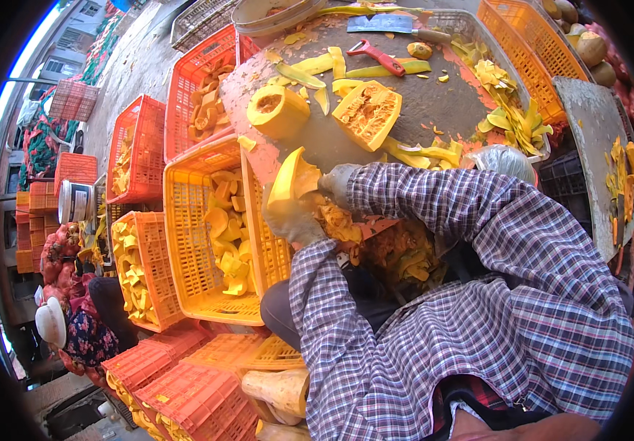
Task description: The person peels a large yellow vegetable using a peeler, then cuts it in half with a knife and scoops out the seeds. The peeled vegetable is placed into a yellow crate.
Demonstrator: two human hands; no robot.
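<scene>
My gloved left hand holds a peeled pumpkin piece at the near edge of the worktable. My gloved right hand is at the hollow side of that piece; whether it holds a tool is hidden. Stringy orange pulp hangs just below both hands, over a heap of pulp and peels. Beyond my hands lie a peeled pumpkin section with a round hollow and a cut pumpkin piece full of fibres. Farther back are a red-handled peeler and a cleaver.
At my left stands a yellow crate of pumpkin pieces, with a wooden board across it. Red crates stand beyond. A grey tray of peels is at the right. A person in a white hat is at the far left.
</scene>
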